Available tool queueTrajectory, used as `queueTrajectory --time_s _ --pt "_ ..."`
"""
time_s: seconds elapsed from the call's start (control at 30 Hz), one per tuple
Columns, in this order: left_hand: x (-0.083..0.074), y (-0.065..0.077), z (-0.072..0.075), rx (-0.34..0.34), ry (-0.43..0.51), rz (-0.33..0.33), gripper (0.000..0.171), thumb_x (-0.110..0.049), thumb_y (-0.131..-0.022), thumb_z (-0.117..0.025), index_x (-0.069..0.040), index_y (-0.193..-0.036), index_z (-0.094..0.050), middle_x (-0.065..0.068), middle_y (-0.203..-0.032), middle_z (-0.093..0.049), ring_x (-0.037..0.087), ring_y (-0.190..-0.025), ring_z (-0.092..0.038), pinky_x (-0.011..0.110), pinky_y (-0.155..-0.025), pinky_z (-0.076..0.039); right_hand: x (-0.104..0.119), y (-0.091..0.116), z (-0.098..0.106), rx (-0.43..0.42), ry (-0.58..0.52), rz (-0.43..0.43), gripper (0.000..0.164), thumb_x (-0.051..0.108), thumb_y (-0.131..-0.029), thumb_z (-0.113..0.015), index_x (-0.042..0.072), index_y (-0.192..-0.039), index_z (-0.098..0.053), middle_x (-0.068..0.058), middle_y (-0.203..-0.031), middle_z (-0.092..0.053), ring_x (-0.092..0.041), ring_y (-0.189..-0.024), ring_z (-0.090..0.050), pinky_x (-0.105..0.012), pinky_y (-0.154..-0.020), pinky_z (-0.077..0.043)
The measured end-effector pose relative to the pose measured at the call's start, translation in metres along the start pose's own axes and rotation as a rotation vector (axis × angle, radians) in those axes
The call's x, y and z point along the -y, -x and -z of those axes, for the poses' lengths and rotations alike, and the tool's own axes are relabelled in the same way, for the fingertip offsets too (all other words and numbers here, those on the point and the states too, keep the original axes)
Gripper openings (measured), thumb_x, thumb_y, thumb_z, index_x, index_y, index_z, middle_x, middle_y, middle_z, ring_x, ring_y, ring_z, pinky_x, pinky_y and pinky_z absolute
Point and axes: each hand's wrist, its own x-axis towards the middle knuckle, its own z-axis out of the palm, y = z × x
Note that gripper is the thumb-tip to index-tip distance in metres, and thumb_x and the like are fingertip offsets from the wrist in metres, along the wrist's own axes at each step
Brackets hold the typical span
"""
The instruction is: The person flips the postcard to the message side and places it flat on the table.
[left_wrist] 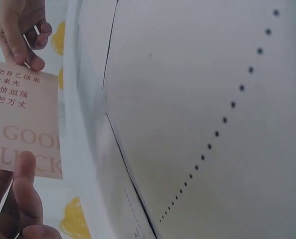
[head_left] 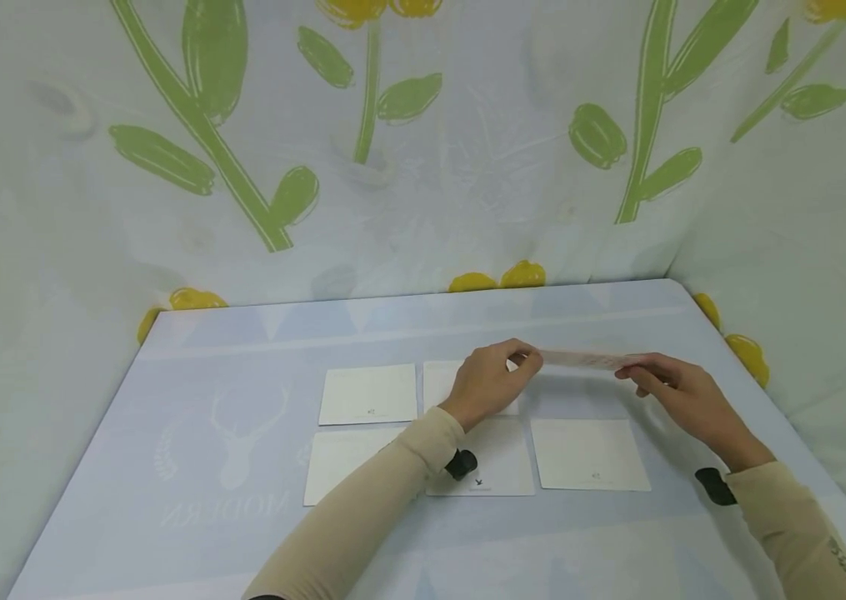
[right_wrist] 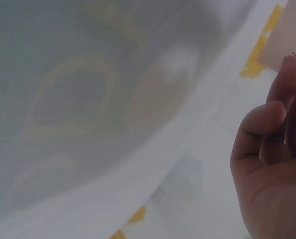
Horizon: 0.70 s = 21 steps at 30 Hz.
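Between both hands a pink card (head_left: 583, 359) is held up over the table's far right part. My left hand (head_left: 488, 380) pinches its left end and my right hand (head_left: 681, 398) pinches the right end. In the left wrist view the card (left_wrist: 26, 117) shows Chinese text and large "GOOD LUCK" lettering, with left fingers (left_wrist: 27, 191) at the lower edge and right fingers (left_wrist: 23, 32) at the upper one. A corner of the card (right_wrist: 282, 42) shows in the right wrist view, beside the right thumb and fingers. Under the left forearm lie white cards, partly covered.
Several white cards lie in two rows: one at upper left (head_left: 367, 396), one at lower left (head_left: 343, 460), one in the lower middle (head_left: 501, 458), one at lower right (head_left: 591, 457). The pale blue table (head_left: 167, 392) meets a flowered curtain (head_left: 468, 192) behind.
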Motion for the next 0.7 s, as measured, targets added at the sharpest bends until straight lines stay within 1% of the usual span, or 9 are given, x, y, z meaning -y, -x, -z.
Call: queueTrajectory --time_s 0.1,0.2,0.3,0.37,0.4,0.47,0.57,0.63,0.7 --pt "0.0011 0.0011 0.0003 -0.006 -0.004 -0.014 0.032 -0.037 -0.1 -0.053 -0.022 -0.118 -0.074 -0.017 -0.099 -0.067 0.006 -0.077 -0.058 0.026 -0.062 -0.047 -0.0021 0.0007 -0.0013 -0.005 -0.014 0.018 0.029 0.023 -0.107 -0.052 0.012 -0.13 -0.066 -0.007 -0.115 -0.073 -0.013 -0.086 -0.065 -0.026 -0.067 -0.048" --pt "0.002 0.0016 0.0006 -0.009 -0.005 -0.022 0.032 -0.028 -0.097 -0.053 -0.02 -0.117 -0.075 -0.017 -0.1 -0.068 0.006 -0.076 -0.057 0.025 -0.06 -0.046 -0.0047 0.0011 -0.0019 -0.01 -0.037 0.015 0.031 0.021 -0.108 -0.051 0.008 -0.133 -0.064 -0.007 -0.114 -0.07 -0.014 -0.086 -0.063 -0.025 -0.068 -0.047" --pt "0.0025 0.0017 0.0011 0.002 -0.022 -0.021 0.033 -0.024 -0.094 -0.052 -0.022 -0.116 -0.076 -0.017 -0.102 -0.069 0.006 -0.076 -0.056 0.024 -0.058 -0.045 -0.0075 0.0016 -0.0021 -0.008 -0.042 -0.011 0.032 0.02 -0.108 -0.05 0.006 -0.134 -0.064 -0.007 -0.113 -0.066 -0.014 -0.087 -0.062 -0.024 -0.069 -0.047" --pt "0.0032 0.0011 0.0001 0.008 -0.049 -0.026 0.033 -0.023 -0.093 -0.052 -0.023 -0.115 -0.077 -0.017 -0.104 -0.07 0.005 -0.069 -0.053 0.022 -0.053 -0.041 -0.0086 0.0022 -0.0025 -0.002 -0.036 -0.031 0.033 0.022 -0.108 -0.05 0.006 -0.134 -0.063 -0.007 -0.114 -0.063 -0.015 -0.088 -0.06 -0.023 -0.071 -0.047" --pt "0.004 0.0007 -0.0011 0.013 -0.066 -0.031 0.033 -0.023 -0.093 -0.052 -0.024 -0.114 -0.077 -0.016 -0.105 -0.07 0.005 -0.064 -0.049 0.022 -0.05 -0.037 -0.0086 0.0024 -0.0027 0.001 -0.027 -0.043 0.035 0.024 -0.108 -0.05 0.006 -0.135 -0.063 -0.008 -0.118 -0.063 -0.015 -0.089 -0.059 -0.023 -0.072 -0.047" --pt "0.0054 -0.0002 -0.0034 0.021 -0.108 -0.046 0.033 -0.023 -0.093 -0.052 -0.024 -0.114 -0.077 -0.016 -0.107 -0.071 0.005 -0.059 -0.044 0.021 -0.048 -0.033 -0.0081 0.003 -0.0031 0.006 -0.005 -0.06 0.037 0.029 -0.108 -0.051 0.009 -0.136 -0.063 -0.01 -0.127 -0.063 -0.008 -0.095 -0.057 -0.02 -0.074 -0.046" --pt "0.0064 -0.0015 -0.0062 0.03 -0.198 -0.079 0.032 -0.023 -0.093 -0.054 -0.024 -0.114 -0.078 -0.016 -0.109 -0.072 0.003 -0.061 -0.044 0.019 -0.047 -0.033 -0.0058 0.0029 -0.0032 0.015 0.035 -0.081 0.041 0.037 -0.106 -0.054 0.013 -0.137 -0.063 -0.012 -0.136 -0.06 -0.004 -0.101 -0.053 -0.02 -0.077 -0.046" --pt "0.0056 -0.0018 -0.006 0.037 -0.276 -0.107 0.031 -0.024 -0.093 -0.055 -0.025 -0.116 -0.077 -0.015 -0.104 -0.073 0.002 -0.07 -0.051 0.017 -0.05 -0.038 -0.0053 0.002 -0.0035 0.028 0.063 -0.085 0.042 0.039 -0.104 -0.056 0.014 -0.138 -0.063 -0.013 -0.137 -0.06 -0.007 -0.107 -0.054 -0.022 -0.08 -0.047" --pt "0.004 -0.0019 -0.0054 0.039 -0.368 -0.141 0.03 -0.025 -0.094 -0.057 -0.025 -0.117 -0.077 -0.015 -0.101 -0.073 0.003 -0.078 -0.057 0.016 -0.053 -0.041 -0.0051 0.001 -0.0046 0.048 0.087 -0.091 0.045 0.041 -0.103 -0.059 0.014 -0.139 -0.062 -0.013 -0.134 -0.063 -0.018 -0.105 -0.058 -0.026 -0.079 -0.049"
